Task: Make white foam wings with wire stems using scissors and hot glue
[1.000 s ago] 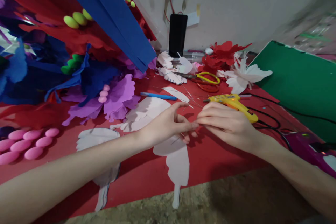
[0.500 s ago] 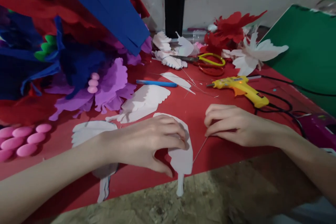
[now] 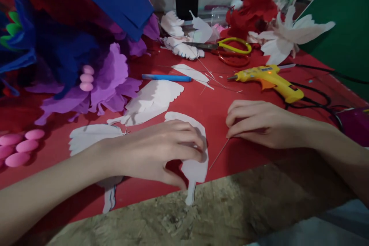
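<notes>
My left hand (image 3: 157, 152) lies over a white paper petal cutout (image 3: 196, 167), fingertips resting on its face and thumb held apart below. The petal's narrow stem hangs over the front edge of the red sheet. To its right, my right hand (image 3: 253, 123) pinches a thin wire (image 3: 218, 154) between thumb and fingers. The wire slants down left, its free tip close beside the petal's right edge. Under my left forearm sits a stack of white petal cutouts (image 3: 92, 134), partly hidden. Another group of scalloped white petals (image 3: 155, 98) lies beyond my left hand.
A yellow glue gun (image 3: 268, 78) with a black cord lies behind my right hand. Scissors (image 3: 230, 48), a blue pen (image 3: 167, 78) and loose wires (image 3: 211, 75) are farther back. Purple paper flowers (image 3: 112, 78) and pink beads (image 3: 21, 146) crowd the left; white flowers (image 3: 291, 38) stand back right.
The view has tilted down, so the objects sit higher in the picture. The wire's tip has come slightly away from the petal's edge. My left hand remains on the petal.
</notes>
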The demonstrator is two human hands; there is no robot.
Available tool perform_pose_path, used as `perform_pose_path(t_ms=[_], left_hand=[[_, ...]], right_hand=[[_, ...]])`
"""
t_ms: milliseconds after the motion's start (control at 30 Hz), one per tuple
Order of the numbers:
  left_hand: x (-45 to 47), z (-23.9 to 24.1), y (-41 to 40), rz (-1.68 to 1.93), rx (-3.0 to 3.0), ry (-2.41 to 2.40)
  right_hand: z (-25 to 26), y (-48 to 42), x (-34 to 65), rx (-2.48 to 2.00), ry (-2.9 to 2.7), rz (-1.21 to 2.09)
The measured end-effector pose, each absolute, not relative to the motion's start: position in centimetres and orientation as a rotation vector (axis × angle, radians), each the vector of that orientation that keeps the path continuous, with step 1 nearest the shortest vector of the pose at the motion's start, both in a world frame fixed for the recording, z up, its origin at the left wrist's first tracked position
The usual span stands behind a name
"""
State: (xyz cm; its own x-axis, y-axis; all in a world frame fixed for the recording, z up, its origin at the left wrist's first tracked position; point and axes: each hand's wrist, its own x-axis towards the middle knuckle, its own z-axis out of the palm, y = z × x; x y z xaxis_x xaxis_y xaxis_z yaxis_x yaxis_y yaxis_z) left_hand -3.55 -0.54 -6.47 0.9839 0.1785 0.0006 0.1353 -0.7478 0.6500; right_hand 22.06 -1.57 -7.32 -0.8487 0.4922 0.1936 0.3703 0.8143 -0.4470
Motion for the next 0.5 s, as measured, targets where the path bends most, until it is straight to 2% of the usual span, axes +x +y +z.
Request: perform_pose_path(t_ms=[500], left_hand=[[-3.47,-6.58,-0.64,0.107,2.4,0.287]], right_hand=[[-7.29,-1.77,21.84,-0.627,-2.714,0.602]])
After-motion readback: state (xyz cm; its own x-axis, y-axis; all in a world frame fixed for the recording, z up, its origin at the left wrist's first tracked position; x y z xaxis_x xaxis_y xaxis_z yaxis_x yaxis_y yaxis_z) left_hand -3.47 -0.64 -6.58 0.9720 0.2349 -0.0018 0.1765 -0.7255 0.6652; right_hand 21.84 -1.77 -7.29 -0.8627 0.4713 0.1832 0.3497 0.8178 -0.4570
